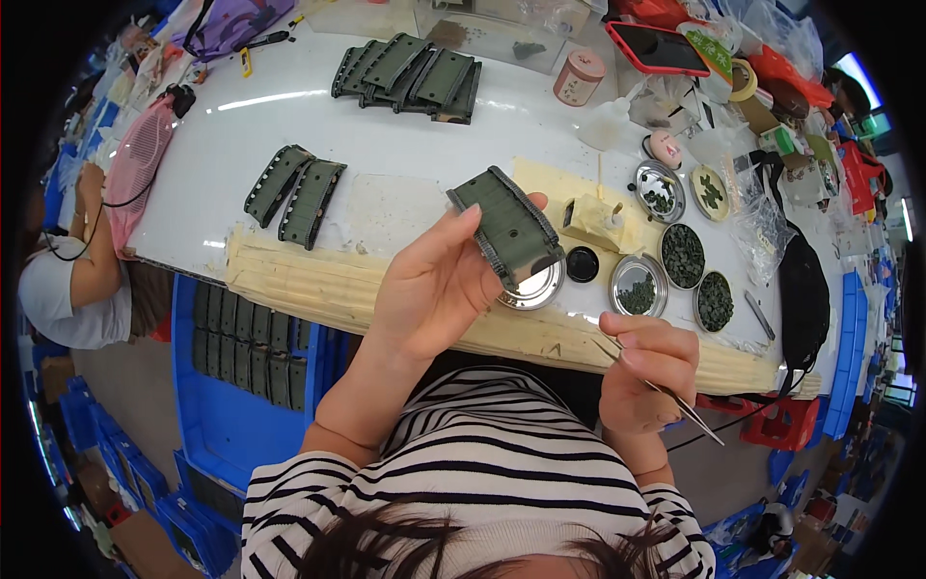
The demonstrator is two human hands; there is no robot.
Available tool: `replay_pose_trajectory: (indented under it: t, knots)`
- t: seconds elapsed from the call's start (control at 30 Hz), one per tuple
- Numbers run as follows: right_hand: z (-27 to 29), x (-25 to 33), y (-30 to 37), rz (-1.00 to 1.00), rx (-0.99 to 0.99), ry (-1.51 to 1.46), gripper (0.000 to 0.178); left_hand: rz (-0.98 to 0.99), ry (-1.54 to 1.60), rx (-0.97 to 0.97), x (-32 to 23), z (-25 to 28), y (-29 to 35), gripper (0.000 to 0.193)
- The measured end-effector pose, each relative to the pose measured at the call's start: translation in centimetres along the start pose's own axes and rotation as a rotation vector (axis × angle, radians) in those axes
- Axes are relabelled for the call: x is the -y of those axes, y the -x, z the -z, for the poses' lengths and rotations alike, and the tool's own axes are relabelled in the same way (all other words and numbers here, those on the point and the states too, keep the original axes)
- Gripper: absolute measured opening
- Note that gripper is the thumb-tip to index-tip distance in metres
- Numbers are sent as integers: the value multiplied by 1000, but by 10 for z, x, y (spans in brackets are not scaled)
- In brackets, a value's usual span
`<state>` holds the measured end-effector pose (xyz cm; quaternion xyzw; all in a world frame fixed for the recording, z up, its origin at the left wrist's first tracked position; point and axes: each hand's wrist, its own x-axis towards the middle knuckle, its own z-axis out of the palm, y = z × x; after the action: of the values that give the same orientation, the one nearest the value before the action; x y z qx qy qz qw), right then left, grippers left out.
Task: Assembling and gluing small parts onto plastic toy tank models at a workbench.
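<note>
My left hand (pixel 434 280) holds a curved dark green panel (pixel 509 224) with ridged edges, tilted above the table's front edge. My right hand (pixel 656 372) is closed around metal tweezers (pixel 687 409), lower and to the right of the panel. Beyond it stand a round tin of small green pieces (pixel 637 289) and two fuller tins of dark green bits (pixel 683 256) (pixel 715 301). Beneath the panel, a silver dish (pixel 533 289) is partly hidden. A small black round cap (pixel 582 263) lies beside that dish.
Two similar panels (pixel 312 203) lie at the left, and a stack of several (pixel 410 77) lies farther back. A blue crate (pixel 217 405) below holds rows of panels. Another person's arm (pixel 89 217) shows at far left. A phone (pixel 658 48) rests at the back right.
</note>
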<state>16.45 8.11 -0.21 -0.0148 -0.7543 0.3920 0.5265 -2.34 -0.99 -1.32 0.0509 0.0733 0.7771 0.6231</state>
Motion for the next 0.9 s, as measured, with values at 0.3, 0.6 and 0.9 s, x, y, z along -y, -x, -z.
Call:
replay_pose_trajectory:
  t: [0.3, 0.6, 0.9]
  knots:
    - [3, 1, -5, -37, 16, 20, 41, 79, 337, -164, 15, -3, -13, 55]
    - [0, 6, -8, -84, 96, 101, 55, 51, 408, -204, 20, -12, -19, 53]
    - [-2, 5, -8, -105, 108, 86, 55, 44, 358, -217, 22, -12, -19, 52]
